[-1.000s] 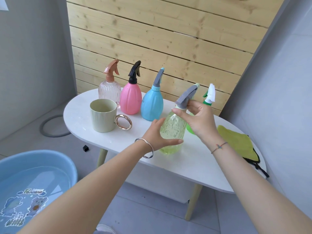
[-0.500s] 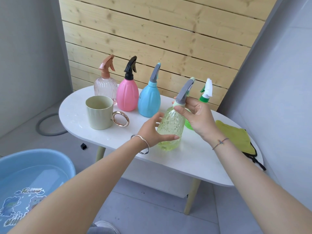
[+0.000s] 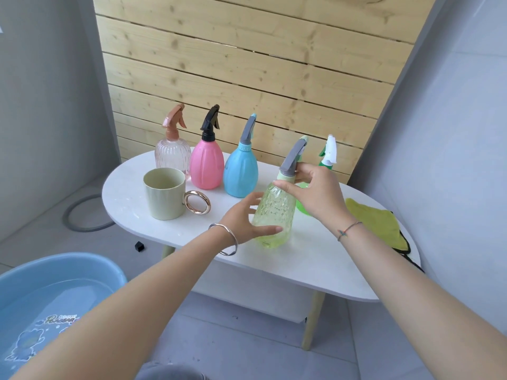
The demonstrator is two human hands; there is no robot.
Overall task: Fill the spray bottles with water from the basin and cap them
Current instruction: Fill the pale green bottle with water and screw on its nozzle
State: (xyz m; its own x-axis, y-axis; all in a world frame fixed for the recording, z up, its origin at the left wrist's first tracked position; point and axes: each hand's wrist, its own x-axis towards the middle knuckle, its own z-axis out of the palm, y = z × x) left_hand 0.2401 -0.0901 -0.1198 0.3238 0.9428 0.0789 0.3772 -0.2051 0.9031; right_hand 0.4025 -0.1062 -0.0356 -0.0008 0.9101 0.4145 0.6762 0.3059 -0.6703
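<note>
Right, the yellow-green bottle (image 3: 274, 215) stands upright on the white table (image 3: 315, 267), near the front edge, approx mid-table. Left hand (image 3: 244, 218) cups its lower body: thumb across the front low down, fingers spread round the far side in a loose hold. Right hand (image 3: 315, 193) pinches the pale collar at the neck, just under the grey trigger head (image 3: 292, 157), which sits on the bottle & tilts up to the right.

Behind, in a row along the wood-plank wall, L to R: clear ribbed bottle (image 3: 172, 157) w/ copper head, pink bottle (image 3: 206, 168) w/ black head, blue bottle (image 3: 241, 174) w/ grey head; all capped. Green bottle (image 3: 329, 152) is just behind the right hand & mostly hidden by it; only the white trigger & a bit of body show. Pale green mug (image 3: 164, 197) w/ gold ring handle stands in front of the clear & pink ones, apart from the left hand. Yellow cloth (image 3: 375, 226) lies at the table's right end. Blue basin (image 3: 82, 260) w/ water sits on the floor, lower left, partly covered by the left forearm.
</note>
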